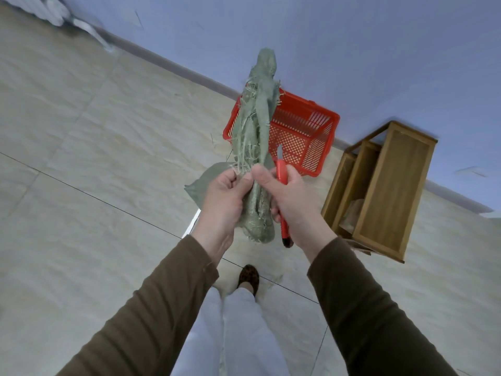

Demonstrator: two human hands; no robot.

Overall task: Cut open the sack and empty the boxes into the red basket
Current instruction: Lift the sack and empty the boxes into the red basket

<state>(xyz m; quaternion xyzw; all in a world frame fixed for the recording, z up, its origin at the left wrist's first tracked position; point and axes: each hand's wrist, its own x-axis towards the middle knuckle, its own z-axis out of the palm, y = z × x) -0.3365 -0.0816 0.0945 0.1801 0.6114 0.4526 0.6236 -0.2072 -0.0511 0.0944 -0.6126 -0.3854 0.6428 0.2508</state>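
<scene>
Together, hands grip frayed woven sack (257,126), red knife (282,180).

Frayed green sack (260,115) bunched upright; red basket (298,137) behind.

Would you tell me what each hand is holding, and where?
Both hands pinch the green sack strip near its lower end; the right also grips the red knife by its handle.
</scene>
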